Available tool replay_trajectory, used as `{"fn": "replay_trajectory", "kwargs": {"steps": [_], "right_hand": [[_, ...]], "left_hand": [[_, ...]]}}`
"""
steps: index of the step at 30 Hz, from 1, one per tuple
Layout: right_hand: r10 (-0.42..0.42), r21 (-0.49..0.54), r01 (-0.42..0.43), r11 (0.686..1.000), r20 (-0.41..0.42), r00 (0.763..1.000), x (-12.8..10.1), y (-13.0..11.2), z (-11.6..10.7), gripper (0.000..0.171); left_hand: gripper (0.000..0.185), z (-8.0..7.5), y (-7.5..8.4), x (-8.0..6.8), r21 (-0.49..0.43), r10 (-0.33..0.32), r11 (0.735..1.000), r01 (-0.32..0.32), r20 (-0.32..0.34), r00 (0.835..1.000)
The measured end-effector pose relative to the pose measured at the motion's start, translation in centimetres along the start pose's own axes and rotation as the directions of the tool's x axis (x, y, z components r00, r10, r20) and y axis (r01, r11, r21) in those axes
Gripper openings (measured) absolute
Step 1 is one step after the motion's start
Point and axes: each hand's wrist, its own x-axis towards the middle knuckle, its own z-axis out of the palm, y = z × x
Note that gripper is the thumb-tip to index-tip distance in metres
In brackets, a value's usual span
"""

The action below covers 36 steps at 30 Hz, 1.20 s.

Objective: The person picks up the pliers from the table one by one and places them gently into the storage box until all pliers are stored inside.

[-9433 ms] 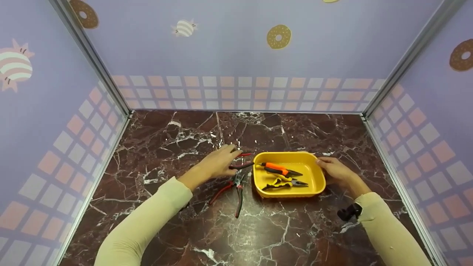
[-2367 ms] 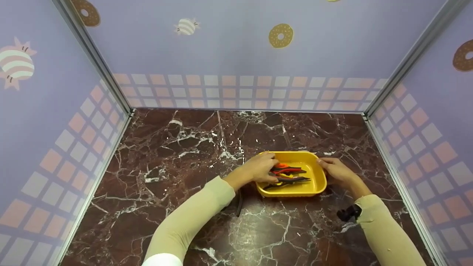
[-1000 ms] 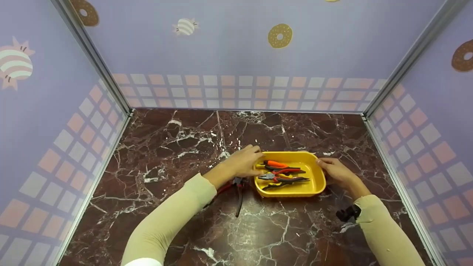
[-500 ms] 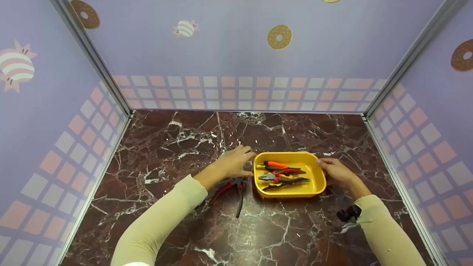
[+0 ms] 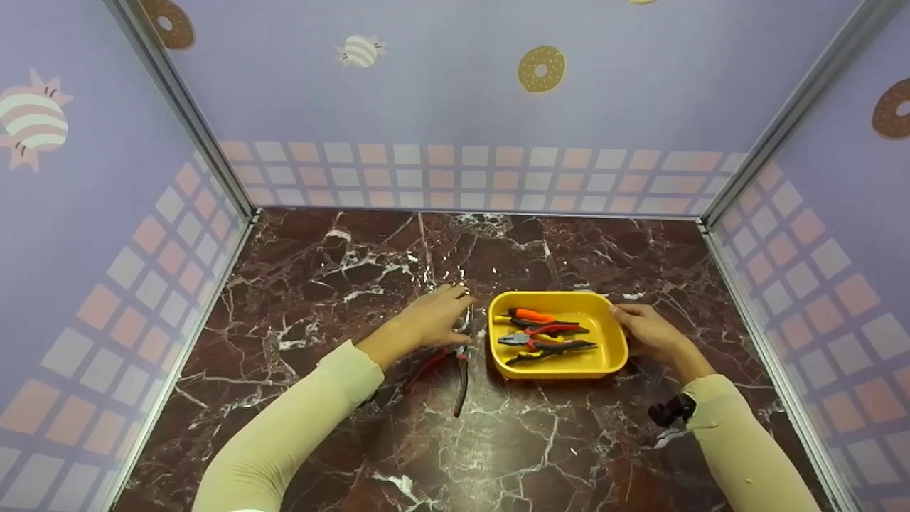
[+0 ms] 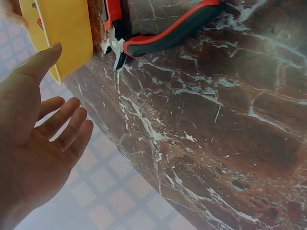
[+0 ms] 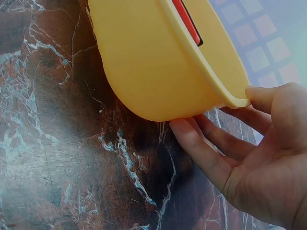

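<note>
My right hand (image 5: 643, 331) grips the right end of a yellow plastic tub (image 5: 558, 373); in the right wrist view its thumb lies over the rim and its fingers are against the outer wall and underside. Inside lie red-and-black pliers (image 5: 537, 341), orange-handled pliers (image 5: 533, 317) and yellow-and-black pliers (image 5: 525, 358), partly overlapping. To the tub's left, another red-and-black pair of pliers (image 5: 461, 387) rests on the table with handles spread. My left hand (image 5: 434, 316) hovers over its head end, fingers loosely bent and holding nothing, as the left wrist view (image 6: 43, 129) confirms.
The dark red marbled tabletop (image 5: 341, 434) is closed in by patterned panels at the back (image 5: 441, 107), left and right. Bare marbled surface extends in front of the tub and far to the left. A small black device (image 5: 672, 410) is at the right wrist.
Red-and-black pliers, held by my left hand earlier, now lie in the tub. That hand has come out of the tub and moved left over the other pliers. The right hand keeps its hold.
</note>
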Motion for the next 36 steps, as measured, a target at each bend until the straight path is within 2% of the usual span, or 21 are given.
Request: {"fn": "replay_trajectory", "kwargs": {"steps": [4, 9, 22, 30, 36], "right_hand": [[-0.006, -0.001, 0.006, 1.000, -0.005, 1.000, 0.0, 0.1, 0.0, 0.057], [-0.007, -0.011, 0.007, 1.000, -0.009, 1.000, 0.0, 0.1, 0.0, 0.058], [0.013, -0.017, -0.013, 1.000, -0.022, 1.000, 0.0, 0.0, 0.1, 0.057], [0.024, -0.035, -0.025, 0.999, -0.020, 0.999, 0.0, -0.1, -0.1, 0.058], [0.018, -0.031, -0.019, 0.999, -0.027, 0.999, 0.1, 0.1, -0.2, 0.056]], "left_hand": [[0.076, 0.2, 0.1, -0.4, 0.008, 0.004, 1.000, -0.003, -0.011, 1.000], [0.082, 0.9, 0.3, -0.7, 0.011, -0.008, 1.000, 0.008, 0.006, 1.000], [0.086, 2.8, 0.9, -2.0, -0.024, -0.086, 0.996, 0.088, 0.077, 0.993], [0.101, 3.8, 1.2, -2.5, -0.014, -0.130, 0.991, 0.132, 0.090, 0.987], [0.105, 4.5, 1.5, -2.7, 0.000, -0.124, 0.992, 0.125, 0.096, 0.988]]}}
